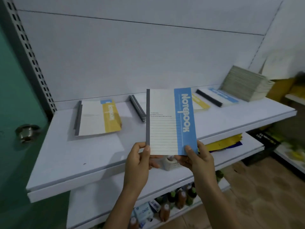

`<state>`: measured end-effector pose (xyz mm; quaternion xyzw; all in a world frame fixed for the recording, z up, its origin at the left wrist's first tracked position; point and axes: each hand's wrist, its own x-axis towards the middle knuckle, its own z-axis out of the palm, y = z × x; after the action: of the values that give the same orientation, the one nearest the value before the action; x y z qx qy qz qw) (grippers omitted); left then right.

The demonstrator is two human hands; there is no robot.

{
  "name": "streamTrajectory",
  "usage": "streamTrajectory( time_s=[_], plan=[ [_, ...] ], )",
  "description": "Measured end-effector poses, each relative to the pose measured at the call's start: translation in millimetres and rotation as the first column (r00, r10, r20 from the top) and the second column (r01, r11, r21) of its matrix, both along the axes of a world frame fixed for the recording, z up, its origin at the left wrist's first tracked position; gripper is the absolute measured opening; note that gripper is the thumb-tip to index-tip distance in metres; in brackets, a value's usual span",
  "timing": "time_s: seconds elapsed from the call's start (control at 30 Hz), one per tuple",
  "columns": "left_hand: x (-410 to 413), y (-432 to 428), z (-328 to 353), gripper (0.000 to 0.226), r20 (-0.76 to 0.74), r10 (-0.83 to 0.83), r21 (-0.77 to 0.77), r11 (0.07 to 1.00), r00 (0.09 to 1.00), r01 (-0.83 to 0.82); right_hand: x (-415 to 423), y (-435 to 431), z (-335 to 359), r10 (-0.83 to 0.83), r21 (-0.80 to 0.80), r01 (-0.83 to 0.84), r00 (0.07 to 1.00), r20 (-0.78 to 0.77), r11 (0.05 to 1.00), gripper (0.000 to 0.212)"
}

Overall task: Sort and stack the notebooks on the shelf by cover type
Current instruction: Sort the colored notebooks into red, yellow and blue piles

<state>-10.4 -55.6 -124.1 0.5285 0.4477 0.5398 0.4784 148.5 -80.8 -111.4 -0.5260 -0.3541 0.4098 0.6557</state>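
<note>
I hold a blue-striped notebook point(170, 121) upright above the white shelf point(99, 154). My left hand point(137, 162) pinches its lower left corner by the grey spine. My right hand point(199, 161) pinches its lower right corner on the blue band. On the shelf lie a yellow-striped pile point(99, 118) at the left, a pile with grey spines point(137, 108) partly hidden behind the held notebook, a yellow-striped notebook point(199, 101) and a blue-striped pile point(217, 96) to the right.
A tall slanted stack of notebooks point(247, 83) stands at the shelf's far right. A green door with a metal knob point(27, 133) is at the left. Lower shelves hold bottles point(179, 197), boxes and yellow packets point(226, 142).
</note>
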Motion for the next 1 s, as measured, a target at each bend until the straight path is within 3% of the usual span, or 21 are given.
streamTrajectory(
  time_s=[0.37, 0.6, 1.0],
  plan=[
    [199, 33, -4, 0.012, -0.080, -0.147, -0.035, 0.989, 0.986, 0.144, 190, 4, -8, -0.213, -0.007, 0.213, 0.977, 0.014, 0.977, 0.019],
    [329, 45, -3, 0.015, 0.036, -0.227, -0.050, 0.972, 0.973, 0.229, 323, 9, -11, -0.208, -0.042, 0.212, 0.974, 0.089, 0.976, 0.018],
    [420, 118, -4, 0.016, -0.022, -0.081, -0.001, 0.997, 0.996, 0.081, 412, 91, -18, -0.178, -0.070, 0.200, 0.953, 0.244, 0.977, 0.011]
  ],
)
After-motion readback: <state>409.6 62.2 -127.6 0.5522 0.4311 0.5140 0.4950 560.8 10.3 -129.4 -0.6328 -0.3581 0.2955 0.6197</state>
